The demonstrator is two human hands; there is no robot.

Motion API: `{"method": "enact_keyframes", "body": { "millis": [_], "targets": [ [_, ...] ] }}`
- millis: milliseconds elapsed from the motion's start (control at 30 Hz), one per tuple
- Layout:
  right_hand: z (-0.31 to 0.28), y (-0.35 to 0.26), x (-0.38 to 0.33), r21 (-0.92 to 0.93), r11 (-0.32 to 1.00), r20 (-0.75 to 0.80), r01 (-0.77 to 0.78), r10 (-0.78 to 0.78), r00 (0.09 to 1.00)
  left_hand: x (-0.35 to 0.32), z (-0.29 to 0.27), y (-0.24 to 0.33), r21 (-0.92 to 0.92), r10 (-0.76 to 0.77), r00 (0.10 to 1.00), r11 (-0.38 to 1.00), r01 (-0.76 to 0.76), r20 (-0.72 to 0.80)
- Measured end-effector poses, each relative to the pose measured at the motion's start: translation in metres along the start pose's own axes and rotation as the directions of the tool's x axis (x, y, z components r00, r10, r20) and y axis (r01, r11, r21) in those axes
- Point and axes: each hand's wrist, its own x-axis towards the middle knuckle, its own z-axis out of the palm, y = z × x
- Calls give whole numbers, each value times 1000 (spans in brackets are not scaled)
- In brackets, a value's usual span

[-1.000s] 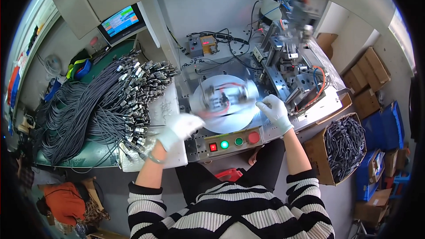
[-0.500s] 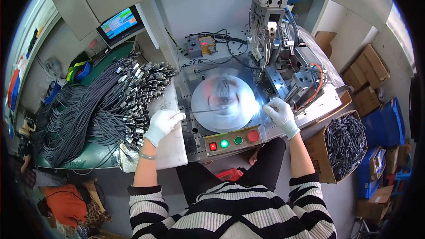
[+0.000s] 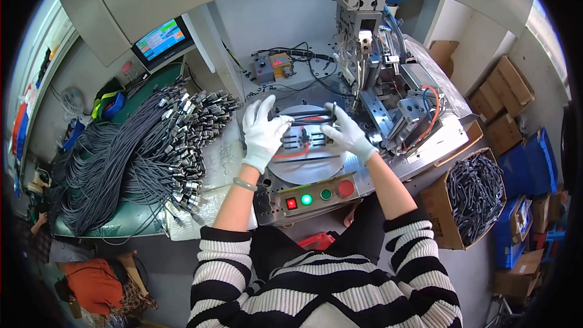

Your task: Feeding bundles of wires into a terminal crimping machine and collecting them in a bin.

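Note:
Both white-gloved hands are over a round metal turntable (image 3: 285,170) with a fixture in its middle. Short black cables (image 3: 311,119) lie across the far part of the fixture, between my hands. My left hand (image 3: 262,136) pinches at their left end with thumb and a finger, its other fingers raised and spread. At the right end my right hand (image 3: 351,135) has its fingers closed around the cable end. A bent orange tube (image 3: 296,153) runs on the fixture, and a thin dark strip (image 3: 306,159) lies nearer me on the disc.
A control panel (image 3: 316,197) with lit buttons borders the front. At the right rises a press-like machine (image 3: 370,54) with metal slides. Bundled grey cables with metal connectors (image 3: 139,140) cover the left table. A carton (image 3: 467,206) of black parts stands at right.
The turntable was blurred with spinning and now looks still. Both hands moved inward and away from me, from the disc's sides onto the cables. A thin strand ran from my left hand before.

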Motion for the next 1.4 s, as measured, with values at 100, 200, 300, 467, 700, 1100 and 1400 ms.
{"method": "enact_keyframes", "body": {
  "millis": [100,200,300,467,700,1100,1400],
  "targets": [
    [11,-4,18,-112,987,77,-111,120,990,-16,9,3,-32,-169,986,985,169,-4],
    [13,-2,17,-85,993,72,-77,83,994,-25,11,2,-255,-355,924,889,380,139],
    [13,0,17,-62,997,57,-44,48,997,-30,14,1,-432,-477,821,698,571,314],
    [14,5,22,142,946,85,-293,283,955,-33,20,0,-470,-494,818,671,574,294],
    [22,12,23,237,926,39,-295,294,955,-35,23,-1,-332,-415,902,839,431,121],
    [114,-96,-50,-222,962,331,161,-81,940,-59,-114,-7,-304,-481,876,839,450,-30],
    [281,-145,-27,-34,989,650,-143,130,749,-98,-181,-16,-235,-603,776,794,560,-187]
  ]
}}
